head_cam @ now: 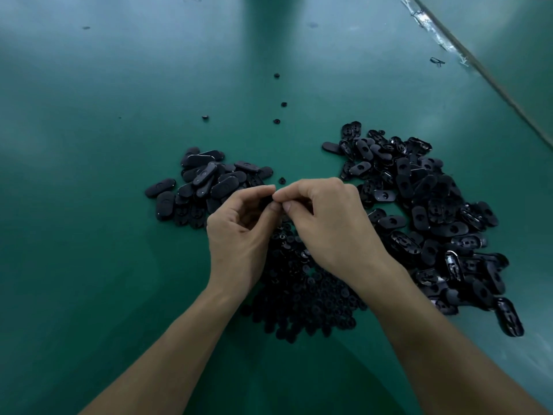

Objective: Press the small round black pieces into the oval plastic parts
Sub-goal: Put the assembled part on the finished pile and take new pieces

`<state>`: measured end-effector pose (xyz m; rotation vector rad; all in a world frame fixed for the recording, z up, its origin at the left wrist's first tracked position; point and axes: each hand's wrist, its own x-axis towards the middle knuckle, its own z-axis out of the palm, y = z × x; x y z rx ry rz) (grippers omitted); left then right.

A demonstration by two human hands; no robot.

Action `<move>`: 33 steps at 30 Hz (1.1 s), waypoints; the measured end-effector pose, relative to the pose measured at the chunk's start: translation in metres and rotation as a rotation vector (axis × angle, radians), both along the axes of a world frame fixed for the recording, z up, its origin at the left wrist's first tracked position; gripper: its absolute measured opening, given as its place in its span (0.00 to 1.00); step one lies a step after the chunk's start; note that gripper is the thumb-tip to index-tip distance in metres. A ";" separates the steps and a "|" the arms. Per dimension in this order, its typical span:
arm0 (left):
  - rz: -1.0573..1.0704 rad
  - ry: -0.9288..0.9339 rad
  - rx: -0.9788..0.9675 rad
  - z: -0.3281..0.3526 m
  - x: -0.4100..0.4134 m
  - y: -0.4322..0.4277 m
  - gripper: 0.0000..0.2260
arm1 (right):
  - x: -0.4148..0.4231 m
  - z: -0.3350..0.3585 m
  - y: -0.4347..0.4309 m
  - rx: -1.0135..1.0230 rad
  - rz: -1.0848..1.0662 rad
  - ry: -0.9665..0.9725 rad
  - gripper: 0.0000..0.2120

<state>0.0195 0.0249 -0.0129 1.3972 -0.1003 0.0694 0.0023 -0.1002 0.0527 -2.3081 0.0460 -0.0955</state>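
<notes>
Lying on the green table [89, 205], up and to the left of the heap of round pieces [305, 298], is the left pile of oval parts [206, 184]. Most of these parts show a smooth, closed back. Just left of the heap's top the left hand [239, 235] is raised, its fingers curled, with thumb and forefinger pinching a dark piece [267, 201]. That piece sits directly above the heap's far end. It is mostly hidden by the fingers, so it may be an oval part, but I cannot tell for sure. Beyond the heap, farther up the table, a few stray round pieces [276, 121] lie singly and well apart, with one more just past the fingertips. The heap itself is a dense mound of small black discs, spreading from under both wrists toward the near edge of the table. Over the heap's upper right the right hand [329, 223] meets the left, its thumb and forefinger closed on the same dark piece so that the two hands touch at the fingertips. Right of the heap spreads the right pile of oval parts [434, 223], larger and looser, many showing a round hole or a ribbed, glossy inside. Far up and right of the heap a taped seam [449, 46] crosses the table, with a black scrap [437, 62] beside it.
</notes>
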 end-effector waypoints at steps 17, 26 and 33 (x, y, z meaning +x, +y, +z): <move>-0.043 0.029 -0.037 -0.001 0.000 -0.002 0.14 | 0.010 -0.007 -0.023 0.115 0.040 0.038 0.08; -0.045 0.078 -0.110 0.000 0.000 -0.002 0.14 | 0.012 -0.012 -0.036 0.147 0.105 0.036 0.05; -0.041 0.061 -0.076 0.000 0.001 -0.001 0.14 | 0.010 -0.015 -0.029 0.101 0.066 -0.003 0.04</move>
